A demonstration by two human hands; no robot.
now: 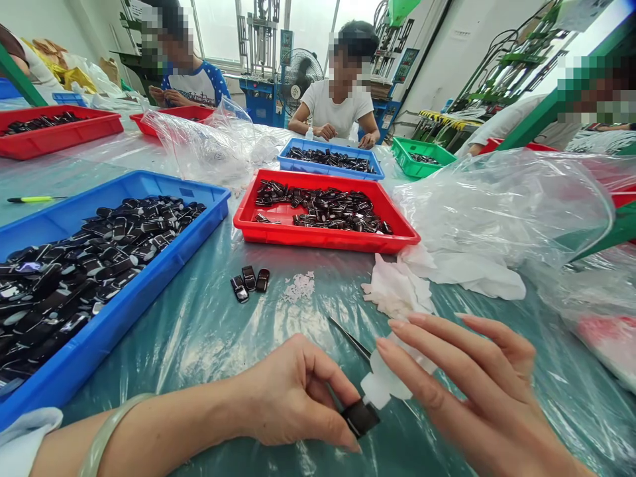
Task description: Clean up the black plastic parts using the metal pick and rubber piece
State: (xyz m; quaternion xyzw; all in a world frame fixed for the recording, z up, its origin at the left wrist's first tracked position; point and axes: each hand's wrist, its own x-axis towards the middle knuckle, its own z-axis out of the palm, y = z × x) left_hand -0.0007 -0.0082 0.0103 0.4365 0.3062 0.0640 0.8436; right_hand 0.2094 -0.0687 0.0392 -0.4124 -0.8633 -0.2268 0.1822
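Observation:
My left hand [293,394] pinches a small glossy black piece [361,418] between thumb and fingers, low over the table. My right hand [472,384] is beside it with fingers stretched out, and it holds a thin dark tweezer [348,338] and a bit of white film [382,384] against the black piece. Three similar black pieces [249,281] lie loose on the table just beyond my hands. A blue tray [99,331] heaped with black pieces stands at my left, and a red tray [322,235] with more is straight ahead.
White wipes [397,291] and clear plastic bags [501,205] lie at the right. Across the table sit two people [338,99], with another at the far right. More trays stand there: blue [330,169], green [420,162], red [54,136]. A pen [34,199] lies far left.

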